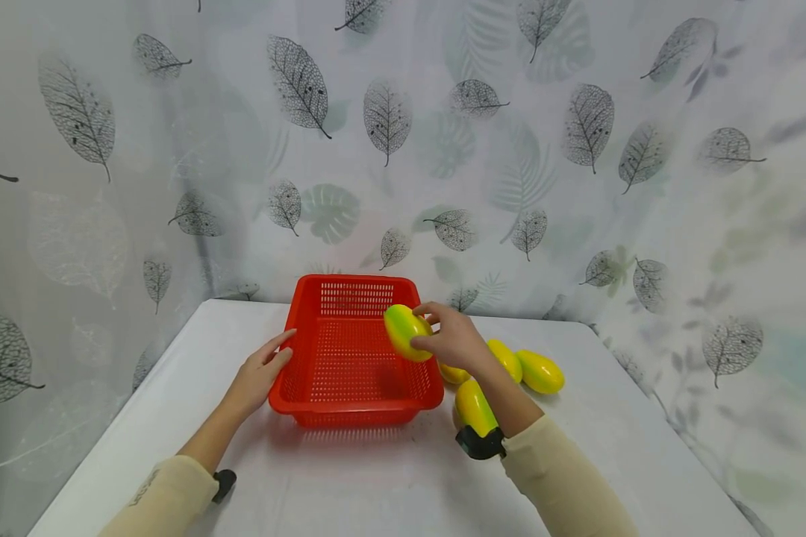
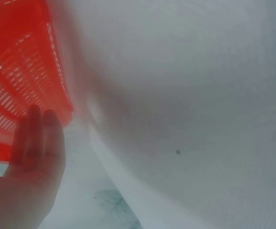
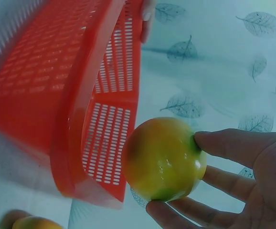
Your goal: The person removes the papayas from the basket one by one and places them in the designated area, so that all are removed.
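Note:
A red plastic basket point(image 1: 356, 408) with slotted walls stands on the white table. My left hand point(image 1: 255, 377) touches its left rim; in the left wrist view the fingers point(image 2: 53, 138) lie fairly straight against the basket wall. My right hand point(image 1: 457, 339) holds a yellow-green mango point(image 1: 405, 332) above the basket's right side. Seen from the right wrist, the thumb and fingertips pinch the mango point(image 3: 164, 160) at its sides, near the basket rim point(image 3: 73, 114). The basket floor point(image 1: 342, 358) shows no fruit on it.
Several more mangoes lie right of the basket, among them one mango point(image 1: 540, 371) at the far right and another mango point(image 1: 473, 406) beside the right wrist, partly hidden. A leaf-patterned curtain point(image 1: 443, 149) hangs behind the white table point(image 1: 349, 492).

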Motion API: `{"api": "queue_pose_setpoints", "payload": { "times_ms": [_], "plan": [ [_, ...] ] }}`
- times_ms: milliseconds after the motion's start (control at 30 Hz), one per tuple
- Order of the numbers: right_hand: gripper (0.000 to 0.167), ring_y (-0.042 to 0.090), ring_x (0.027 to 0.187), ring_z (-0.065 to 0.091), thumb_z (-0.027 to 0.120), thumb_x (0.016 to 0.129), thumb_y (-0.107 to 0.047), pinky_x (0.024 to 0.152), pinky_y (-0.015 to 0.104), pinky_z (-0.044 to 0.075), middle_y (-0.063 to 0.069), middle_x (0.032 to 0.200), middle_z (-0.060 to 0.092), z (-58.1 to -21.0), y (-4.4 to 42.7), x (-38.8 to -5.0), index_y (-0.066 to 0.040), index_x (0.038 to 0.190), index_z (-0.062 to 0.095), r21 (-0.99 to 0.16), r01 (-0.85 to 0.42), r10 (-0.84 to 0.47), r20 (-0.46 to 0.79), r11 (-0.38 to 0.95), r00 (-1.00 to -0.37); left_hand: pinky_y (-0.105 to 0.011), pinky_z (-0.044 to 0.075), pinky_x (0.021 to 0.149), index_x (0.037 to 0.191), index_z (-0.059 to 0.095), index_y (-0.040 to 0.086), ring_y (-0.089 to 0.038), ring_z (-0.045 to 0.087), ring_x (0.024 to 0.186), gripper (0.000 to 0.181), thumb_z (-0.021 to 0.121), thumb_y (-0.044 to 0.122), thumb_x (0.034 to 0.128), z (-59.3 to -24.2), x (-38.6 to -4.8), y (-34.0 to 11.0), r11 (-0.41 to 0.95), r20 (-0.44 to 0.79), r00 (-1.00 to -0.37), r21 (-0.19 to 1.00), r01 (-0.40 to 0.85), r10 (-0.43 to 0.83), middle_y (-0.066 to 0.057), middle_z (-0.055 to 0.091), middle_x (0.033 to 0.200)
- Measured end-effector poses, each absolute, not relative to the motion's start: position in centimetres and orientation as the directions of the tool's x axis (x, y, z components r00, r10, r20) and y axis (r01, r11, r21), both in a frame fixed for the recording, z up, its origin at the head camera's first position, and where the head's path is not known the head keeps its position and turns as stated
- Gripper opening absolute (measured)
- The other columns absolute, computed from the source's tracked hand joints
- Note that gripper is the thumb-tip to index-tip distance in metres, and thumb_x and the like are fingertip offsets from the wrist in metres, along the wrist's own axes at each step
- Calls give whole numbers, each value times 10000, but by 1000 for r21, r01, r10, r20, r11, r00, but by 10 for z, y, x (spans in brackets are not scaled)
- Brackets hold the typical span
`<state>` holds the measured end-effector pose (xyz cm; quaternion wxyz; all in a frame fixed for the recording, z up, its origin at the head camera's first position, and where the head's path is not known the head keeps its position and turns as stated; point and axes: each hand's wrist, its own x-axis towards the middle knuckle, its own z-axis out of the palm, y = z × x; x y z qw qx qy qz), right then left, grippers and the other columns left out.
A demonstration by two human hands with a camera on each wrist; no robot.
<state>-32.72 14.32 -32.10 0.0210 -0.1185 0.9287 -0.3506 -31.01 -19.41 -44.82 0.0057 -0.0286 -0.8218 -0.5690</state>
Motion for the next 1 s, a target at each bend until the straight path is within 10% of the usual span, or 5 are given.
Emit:
{"api": "queue_pose_setpoints", "payload": {
  "times_ms": [1000],
  "plan": [
    [551,377,1220,643,766,912,-260,933,496,607,189,1423,595,-325,194,-312,-171,1426,587,-619,-102,-143,-17,778,-990,-363,618,920,1636,320,229,-311,624,1153,565,437,400,1111,-449,-311,-195,365,57,-997,928,69,44,-227,456,1554]
  ]
}}
